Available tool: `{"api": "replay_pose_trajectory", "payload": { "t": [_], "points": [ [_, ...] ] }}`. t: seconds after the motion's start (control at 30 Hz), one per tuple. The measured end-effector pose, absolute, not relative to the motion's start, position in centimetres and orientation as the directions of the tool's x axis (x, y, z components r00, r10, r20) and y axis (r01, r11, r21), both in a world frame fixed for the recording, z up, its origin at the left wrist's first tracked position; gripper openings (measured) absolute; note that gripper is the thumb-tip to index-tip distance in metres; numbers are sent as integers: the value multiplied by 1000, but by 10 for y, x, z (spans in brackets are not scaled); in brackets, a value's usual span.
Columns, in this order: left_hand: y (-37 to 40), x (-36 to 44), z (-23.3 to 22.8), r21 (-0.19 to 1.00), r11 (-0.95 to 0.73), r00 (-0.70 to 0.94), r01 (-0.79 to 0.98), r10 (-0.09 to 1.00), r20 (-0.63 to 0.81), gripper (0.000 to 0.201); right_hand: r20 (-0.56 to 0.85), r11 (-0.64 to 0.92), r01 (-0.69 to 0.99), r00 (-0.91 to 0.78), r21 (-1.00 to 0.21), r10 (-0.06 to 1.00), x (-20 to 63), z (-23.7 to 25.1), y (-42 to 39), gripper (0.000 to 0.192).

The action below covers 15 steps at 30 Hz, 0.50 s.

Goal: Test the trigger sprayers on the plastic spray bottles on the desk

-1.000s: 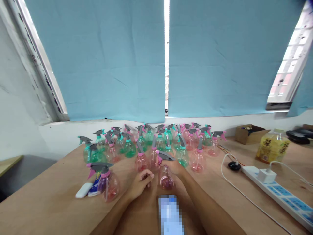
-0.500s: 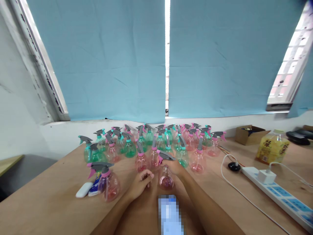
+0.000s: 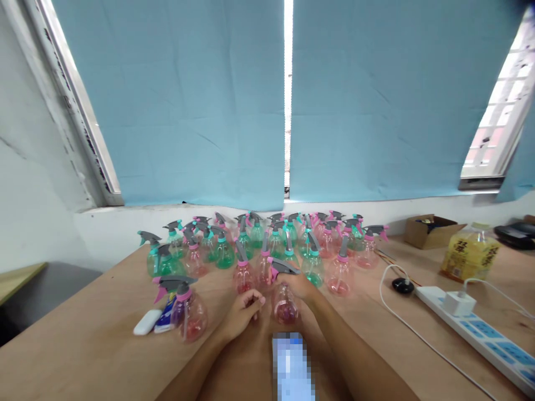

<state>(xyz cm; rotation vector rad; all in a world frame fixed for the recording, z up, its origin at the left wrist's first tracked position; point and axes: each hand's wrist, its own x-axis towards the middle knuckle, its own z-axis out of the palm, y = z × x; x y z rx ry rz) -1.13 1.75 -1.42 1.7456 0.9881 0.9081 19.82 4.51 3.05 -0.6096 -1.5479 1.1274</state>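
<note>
My right hand (image 3: 296,283) is closed around the neck of a clear pink spray bottle (image 3: 286,305), just under its grey and pink trigger head. The bottle stands upright at the middle of the table. To its left rests my left hand (image 3: 247,307), fingers loosely curled in and nothing visible in them. Another pink spray bottle (image 3: 193,314) stands by itself further left. Behind both hands are several green and pink spray bottles, among them a pink bottle (image 3: 244,273) close to my left hand and a green bottle (image 3: 312,266) beyond my right.
A phone with a blurred screen (image 3: 293,367) lies in front of me. On the left are a white case (image 3: 147,322) and a blue packet (image 3: 166,316). On the right lie a power strip (image 3: 480,334), a black round object (image 3: 403,285), a yellow jug (image 3: 470,253) and a cardboard box (image 3: 430,234).
The view has shifted slightly, so everything sits a little further right in the picture. Both hands keep the same pose, and my right hand still grips the pink spray bottle.
</note>
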Motion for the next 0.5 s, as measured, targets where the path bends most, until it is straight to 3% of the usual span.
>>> {"api": "replay_pose_trajectory", "payload": {
  "t": [0.3,0.5],
  "points": [
    [15,-10,-11,925,-276,417,261,896,150,37,461,439,-139,-275,-888,844,200,25,49,32],
    [14,-11,-13,918,-300,432,260,886,167,40,452,422,-166,-251,-891,856,195,27,45,24]
  ]
}}
